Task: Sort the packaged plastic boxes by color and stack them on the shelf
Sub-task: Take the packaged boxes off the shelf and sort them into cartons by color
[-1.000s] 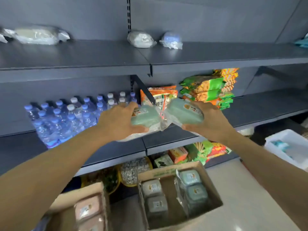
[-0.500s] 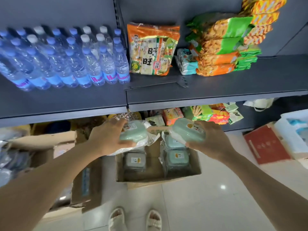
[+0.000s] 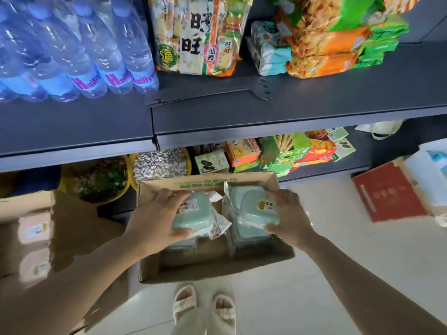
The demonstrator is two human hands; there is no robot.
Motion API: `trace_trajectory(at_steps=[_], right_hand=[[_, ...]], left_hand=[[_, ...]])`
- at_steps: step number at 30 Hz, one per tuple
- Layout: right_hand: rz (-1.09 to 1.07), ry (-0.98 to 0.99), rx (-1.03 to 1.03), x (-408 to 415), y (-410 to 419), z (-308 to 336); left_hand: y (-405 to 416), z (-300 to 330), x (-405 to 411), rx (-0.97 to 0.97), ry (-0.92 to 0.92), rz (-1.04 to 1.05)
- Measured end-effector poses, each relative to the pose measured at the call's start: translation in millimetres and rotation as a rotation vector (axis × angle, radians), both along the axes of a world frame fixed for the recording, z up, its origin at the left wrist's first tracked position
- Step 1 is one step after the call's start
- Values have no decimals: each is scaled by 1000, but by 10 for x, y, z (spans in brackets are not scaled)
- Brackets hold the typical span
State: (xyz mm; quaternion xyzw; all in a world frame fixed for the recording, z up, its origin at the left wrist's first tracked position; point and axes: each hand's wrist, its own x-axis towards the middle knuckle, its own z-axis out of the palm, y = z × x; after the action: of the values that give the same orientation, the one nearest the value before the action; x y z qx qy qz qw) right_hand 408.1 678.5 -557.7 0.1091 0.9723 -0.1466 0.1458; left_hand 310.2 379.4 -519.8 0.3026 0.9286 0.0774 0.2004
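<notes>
A view looking down from a person's head at two bare arms reaching into an open cardboard box on a pale tiled floor, in front of dark store shelves.

The left hand grips a pale green plastic box wrapped in clear film. Its fingers curl over the far edge and the thumb presses the near edge, so the green box sits just right of the palm. The right hand grips a second green plastic box, also in film, with fingers curled over its right side and the thumb at the near corner. This one lies just left of that palm. The two boxes are side by side, close together, between the hands and above the inside of the cardboard box. More green packaged boxes lie underneath the right-hand one, inside the carton.

To the left, a second cardboard carton holds pink packaged boxes, blurred.

The dark shelf above carries water bottles on the left, a bag of rice crackers in the middle and stacked orange and green snack packs on the right. The shelf below holds small snack cartons and yellow bowls of dry goods. A red box lies on the floor to the right. The person's feet in pale slippers show at the bottom.
</notes>
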Motion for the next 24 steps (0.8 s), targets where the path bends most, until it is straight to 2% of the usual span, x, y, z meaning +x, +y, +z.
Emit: trace_trajectory(at_steps=[9, 13, 15, 19, 21, 24], right_hand=[[109, -20, -3, -792, 281, -1128], [249, 41, 234, -812, 408, -1444], [248, 39, 322, -770, 483, -1540], [338, 39, 318, -681, 607, -1517], [281, 89, 248, -630, 671, -1415], [75, 230, 127, -443, 816, -1269]], left_hand=[[140, -978, 12, -28, 7, 19], [257, -1227, 89, -12, -51, 43], [334, -1272, 129, -21, -39, 25], [574, -1327, 279, 12, -20, -18], [761, -1344, 352, 35, -29, -28], [1121, -1420, 450, 54, -28, -56]])
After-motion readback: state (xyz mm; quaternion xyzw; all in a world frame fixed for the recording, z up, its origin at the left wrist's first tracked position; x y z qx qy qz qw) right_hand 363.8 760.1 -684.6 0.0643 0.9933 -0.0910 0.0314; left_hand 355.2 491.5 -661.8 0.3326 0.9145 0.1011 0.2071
